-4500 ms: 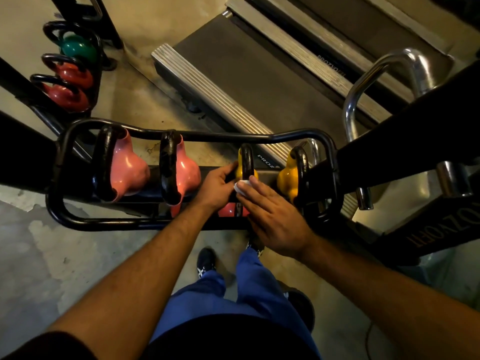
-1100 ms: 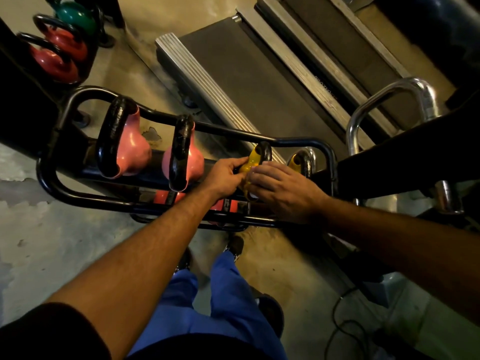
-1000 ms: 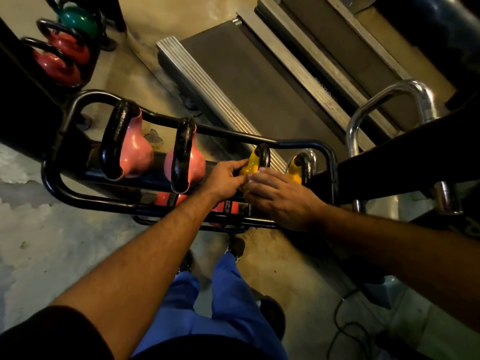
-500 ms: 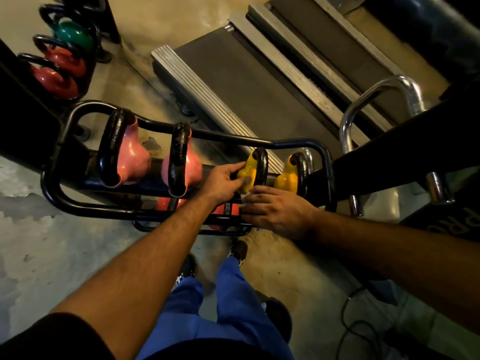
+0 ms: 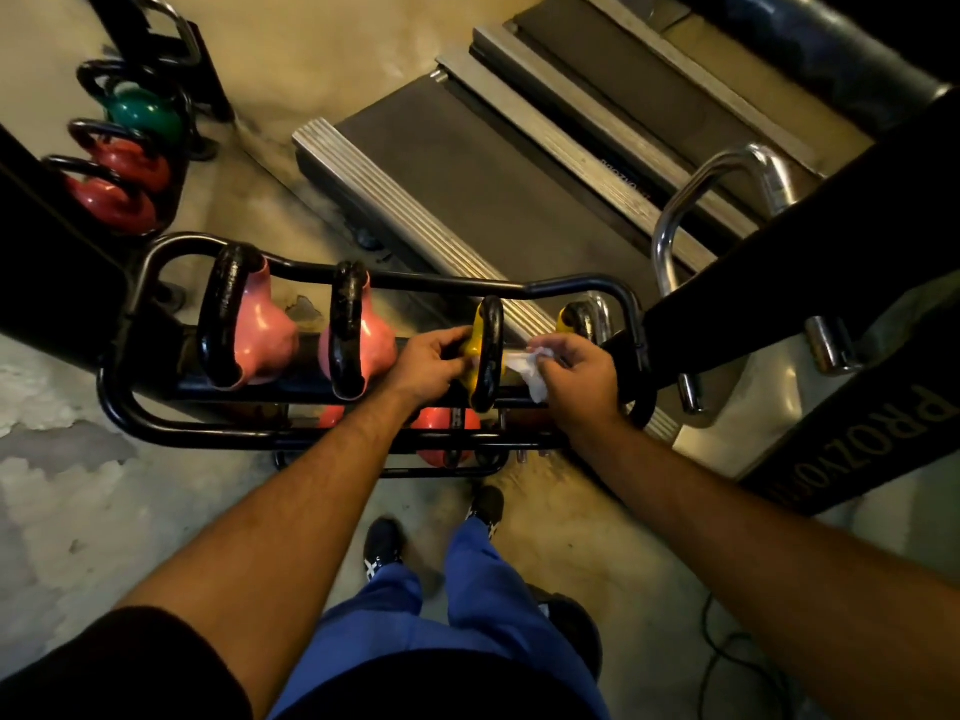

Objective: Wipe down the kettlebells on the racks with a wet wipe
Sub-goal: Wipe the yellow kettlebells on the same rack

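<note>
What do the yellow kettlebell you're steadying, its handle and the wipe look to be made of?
Yellow kettlebell: the body looks coated in glossy vinyl or paint, judging by its smooth sheen; the core is hidden. Its handle: black, rough-looking metal, probably cast iron. Wet wipe: thin white crumpled sheet, paper or nonwoven, pinched in the right hand. The left hand holds the bell.

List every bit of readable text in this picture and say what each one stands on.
"PROZ", then cut-off letters: large lettering on the black machine frame at right.
Small print on the treadmill side rail: too small and blurred to read.
Kettlebells, rack and wet wipe: no readable markings.
</note>
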The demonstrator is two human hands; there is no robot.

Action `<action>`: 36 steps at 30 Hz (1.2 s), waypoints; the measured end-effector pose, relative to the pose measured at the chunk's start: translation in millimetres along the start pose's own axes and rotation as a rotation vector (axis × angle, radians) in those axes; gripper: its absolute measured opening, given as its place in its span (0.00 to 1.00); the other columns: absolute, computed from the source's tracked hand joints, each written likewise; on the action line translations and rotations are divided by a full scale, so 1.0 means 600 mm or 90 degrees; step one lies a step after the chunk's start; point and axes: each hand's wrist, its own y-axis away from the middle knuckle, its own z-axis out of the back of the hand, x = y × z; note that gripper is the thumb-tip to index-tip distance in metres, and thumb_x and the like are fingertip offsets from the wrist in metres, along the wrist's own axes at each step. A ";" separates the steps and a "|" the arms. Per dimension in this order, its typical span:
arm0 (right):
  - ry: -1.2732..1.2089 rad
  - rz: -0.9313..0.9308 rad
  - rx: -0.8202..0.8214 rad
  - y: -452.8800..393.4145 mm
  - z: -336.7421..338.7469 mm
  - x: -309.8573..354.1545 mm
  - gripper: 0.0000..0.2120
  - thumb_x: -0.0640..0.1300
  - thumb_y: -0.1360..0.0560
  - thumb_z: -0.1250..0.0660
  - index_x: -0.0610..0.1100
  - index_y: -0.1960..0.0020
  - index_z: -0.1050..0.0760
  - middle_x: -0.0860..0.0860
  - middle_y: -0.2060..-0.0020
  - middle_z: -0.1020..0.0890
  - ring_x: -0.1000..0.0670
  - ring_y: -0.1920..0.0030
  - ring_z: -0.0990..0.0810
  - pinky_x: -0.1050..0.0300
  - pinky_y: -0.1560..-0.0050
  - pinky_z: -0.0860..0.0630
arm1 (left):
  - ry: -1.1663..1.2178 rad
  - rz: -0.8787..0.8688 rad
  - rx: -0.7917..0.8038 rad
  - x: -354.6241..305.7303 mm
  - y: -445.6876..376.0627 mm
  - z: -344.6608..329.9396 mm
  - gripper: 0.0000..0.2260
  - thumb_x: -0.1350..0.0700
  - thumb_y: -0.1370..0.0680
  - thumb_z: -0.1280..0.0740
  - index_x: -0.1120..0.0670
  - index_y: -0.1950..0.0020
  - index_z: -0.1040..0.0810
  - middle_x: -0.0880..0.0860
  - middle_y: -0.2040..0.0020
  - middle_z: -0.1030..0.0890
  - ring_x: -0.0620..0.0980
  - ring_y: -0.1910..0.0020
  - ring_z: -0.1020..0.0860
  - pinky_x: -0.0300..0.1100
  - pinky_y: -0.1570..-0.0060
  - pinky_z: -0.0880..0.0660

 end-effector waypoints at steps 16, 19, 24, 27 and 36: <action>-0.061 -0.277 0.304 0.005 -0.013 0.038 0.18 0.27 0.25 0.39 0.43 0.46 0.18 0.45 0.51 0.16 0.46 0.51 0.17 0.57 0.56 0.20 | 0.024 -0.033 0.014 -0.002 0.005 -0.005 0.25 0.65 0.27 0.25 0.54 0.31 0.24 0.46 0.46 0.16 0.40 0.46 0.18 0.34 0.49 0.22; -0.015 -0.228 0.260 0.001 -0.025 0.022 0.12 0.28 0.26 0.31 0.40 0.46 0.16 0.43 0.51 0.14 0.41 0.48 0.15 0.48 0.51 0.16 | 0.025 -0.027 0.009 -0.001 0.004 -0.005 0.27 0.65 0.28 0.25 0.55 0.30 0.24 0.46 0.45 0.16 0.40 0.46 0.18 0.36 0.46 0.21; -0.083 -0.232 0.140 -0.001 -0.037 0.032 0.08 0.28 0.25 0.32 0.38 0.53 0.18 0.40 0.58 0.15 0.43 0.59 0.15 0.52 0.61 0.16 | 0.039 -0.017 0.001 0.003 0.000 -0.007 0.21 0.67 0.22 0.32 0.53 0.31 0.23 0.53 0.43 0.16 0.49 0.45 0.17 0.43 0.49 0.18; -0.184 -0.260 0.204 0.002 -0.035 0.050 0.13 0.30 0.22 0.39 0.38 0.45 0.19 0.38 0.51 0.15 0.43 0.54 0.15 0.53 0.55 0.16 | 0.041 -0.012 -0.003 0.002 0.000 -0.004 0.18 0.68 0.23 0.32 0.52 0.37 0.20 0.50 0.49 0.15 0.51 0.48 0.16 0.41 0.51 0.18; -0.023 -0.108 0.302 0.033 -0.033 0.003 0.16 0.41 0.19 0.40 0.54 0.36 0.22 0.48 0.44 0.15 0.47 0.43 0.17 0.40 0.40 0.20 | 0.038 -0.032 -0.008 0.002 -0.003 -0.010 0.24 0.72 0.25 0.32 0.50 0.33 0.23 0.46 0.53 0.15 0.42 0.54 0.17 0.42 0.49 0.19</action>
